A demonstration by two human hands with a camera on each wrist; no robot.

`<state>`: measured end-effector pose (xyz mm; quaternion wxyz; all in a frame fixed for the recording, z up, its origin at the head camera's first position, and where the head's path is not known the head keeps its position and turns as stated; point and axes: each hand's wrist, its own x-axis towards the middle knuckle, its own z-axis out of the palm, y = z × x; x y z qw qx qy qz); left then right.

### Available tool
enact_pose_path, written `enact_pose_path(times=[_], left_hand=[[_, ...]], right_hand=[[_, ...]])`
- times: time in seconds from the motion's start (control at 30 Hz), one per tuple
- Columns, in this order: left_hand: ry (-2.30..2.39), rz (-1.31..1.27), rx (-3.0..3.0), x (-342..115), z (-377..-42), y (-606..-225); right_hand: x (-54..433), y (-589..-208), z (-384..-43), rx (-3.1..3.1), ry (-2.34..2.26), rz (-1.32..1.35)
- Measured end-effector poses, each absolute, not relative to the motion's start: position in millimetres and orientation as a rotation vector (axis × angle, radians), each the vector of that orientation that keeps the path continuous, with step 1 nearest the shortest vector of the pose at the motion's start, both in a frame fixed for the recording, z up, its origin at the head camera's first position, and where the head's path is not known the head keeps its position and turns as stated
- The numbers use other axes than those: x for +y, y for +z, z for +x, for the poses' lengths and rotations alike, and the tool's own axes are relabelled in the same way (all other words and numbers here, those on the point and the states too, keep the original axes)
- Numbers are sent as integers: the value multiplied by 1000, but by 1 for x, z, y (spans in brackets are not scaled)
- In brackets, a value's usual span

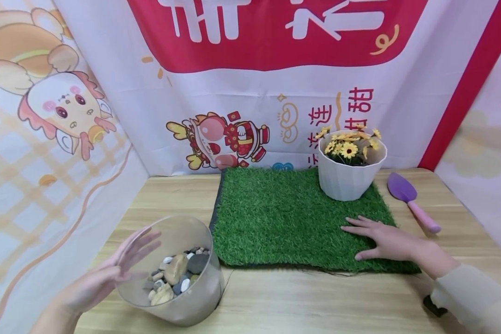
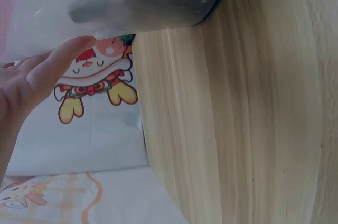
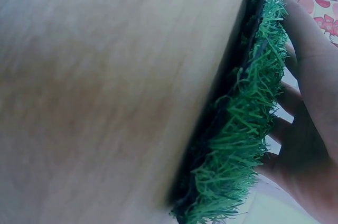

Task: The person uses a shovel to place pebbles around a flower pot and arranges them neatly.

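Note:
My left hand (image 1: 102,278) is at the left side of a clear plastic bin (image 1: 196,299), its fingers extended along the outside of the wall. Inside the bin lies a pile of stones (image 1: 176,270), grey, white and tan. The left wrist view shows the thumb (image 2: 74,55) right by the bin's wall. On the right, my right hand (image 1: 386,239) rests palm down, fingers spread, over a green artificial grass mat (image 1: 271,218), near its front right corner. Seen from the right wrist, the fingers overlap the mat's grassy edge (image 3: 243,123).
A white pot (image 1: 346,181) of yellow flowers (image 1: 349,150) stands on the mat's back right corner. Right of it lies a purple garden trowel (image 1: 402,188) with a pink handle. A small black object (image 1: 434,306) sits beside the right sleeve. Printed cloth hangs behind the wooden table (image 1: 250,301).

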<state>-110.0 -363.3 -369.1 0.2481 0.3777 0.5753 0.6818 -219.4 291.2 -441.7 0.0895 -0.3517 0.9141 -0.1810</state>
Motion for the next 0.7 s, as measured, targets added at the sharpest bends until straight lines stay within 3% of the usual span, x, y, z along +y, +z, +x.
enact_pose_path(times=[0.7], left_hand=[[1789,928,1769,-310,-87,-370]], right_hand=[[290,-440,-219,2708,-532,-1025]])
